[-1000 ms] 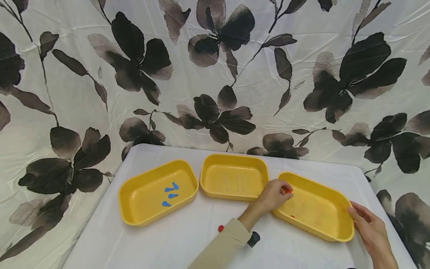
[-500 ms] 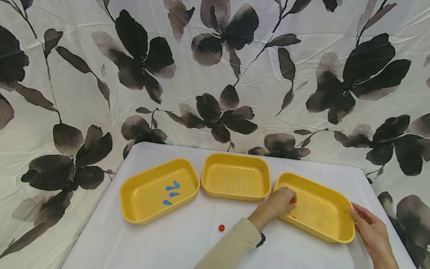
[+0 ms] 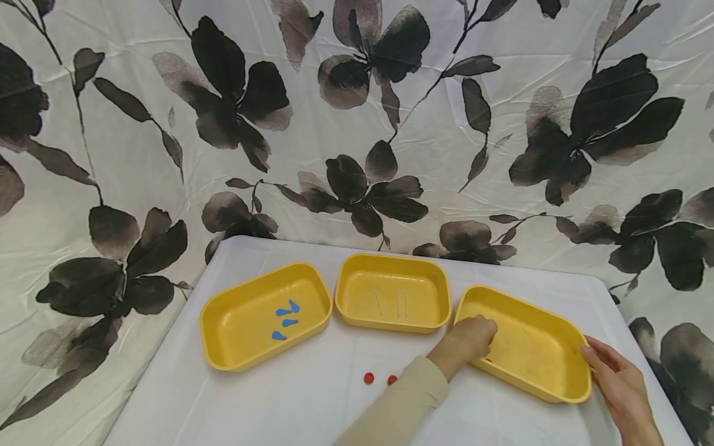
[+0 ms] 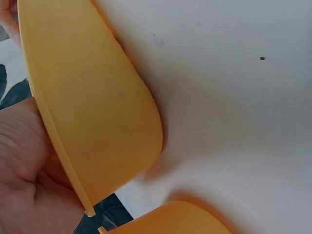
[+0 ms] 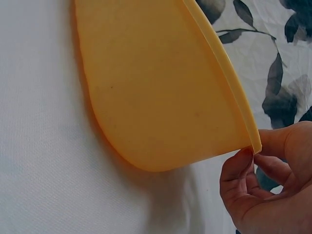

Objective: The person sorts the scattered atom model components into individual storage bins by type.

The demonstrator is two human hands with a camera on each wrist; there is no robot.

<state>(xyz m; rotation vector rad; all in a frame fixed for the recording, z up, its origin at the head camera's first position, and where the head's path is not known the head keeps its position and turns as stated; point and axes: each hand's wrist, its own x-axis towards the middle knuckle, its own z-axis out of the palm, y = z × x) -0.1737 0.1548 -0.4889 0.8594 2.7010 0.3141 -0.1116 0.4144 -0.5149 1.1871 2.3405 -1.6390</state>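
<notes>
My left hand (image 3: pixel 465 342) reaches over the near left rim of the right-hand yellow tray (image 3: pixel 535 347), its fingertips down inside. What those fingertips do is hidden in the head view, and the tray wall covers them in the left wrist view. A small red piece (image 3: pixel 488 360) shows at the tray's near wall beside that hand. At the far right end, my right hand (image 3: pixel 619 378) pinches the tray's rim between thumb and fingers, seen closely in the right wrist view. Two red beads (image 3: pixel 369 378) lie on the white table left of my left sleeve.
A middle yellow tray (image 3: pixel 392 263) holds three thin pale sticks (image 3: pixel 398 303). The left yellow tray (image 3: pixel 234 334) holds several blue drop-shaped pieces (image 3: pixel 289 323). All three trays stand in a row on the white-covered table (image 3: pixel 268 402), before a floral cloth (image 3: pixel 357 136).
My left hand has moved right and lowered into the tray; the red bead earlier visible at its fingertips is now out of sight. A second bead shows beside the sleeve. My right hand stays put.
</notes>
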